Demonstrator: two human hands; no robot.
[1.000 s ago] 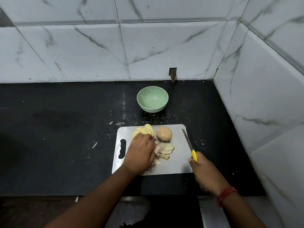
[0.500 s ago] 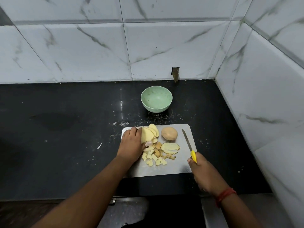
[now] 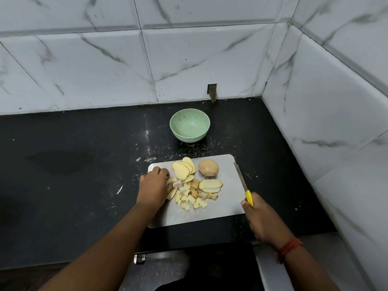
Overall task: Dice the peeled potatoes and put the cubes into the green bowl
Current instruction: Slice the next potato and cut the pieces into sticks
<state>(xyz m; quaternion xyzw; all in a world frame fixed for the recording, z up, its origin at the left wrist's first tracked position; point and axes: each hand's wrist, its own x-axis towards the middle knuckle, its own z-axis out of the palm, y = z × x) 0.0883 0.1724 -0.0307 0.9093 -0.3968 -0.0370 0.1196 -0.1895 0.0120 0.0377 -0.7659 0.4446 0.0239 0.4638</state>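
Head view: left hand (image 3: 155, 186) curls over potato slices (image 3: 174, 186), right hand (image 3: 259, 217) grips knife (image 3: 243, 183)

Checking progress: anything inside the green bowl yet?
The green bowl looks empty; only its speckled inner surface shows. The cubes lie on the cutting board. The near rim hides a sliver of the inner wall.

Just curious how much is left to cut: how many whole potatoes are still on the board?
1. A whole potato sits at the far right of the cutting board, beside the fanned slices. The left hand may hide more pieces.
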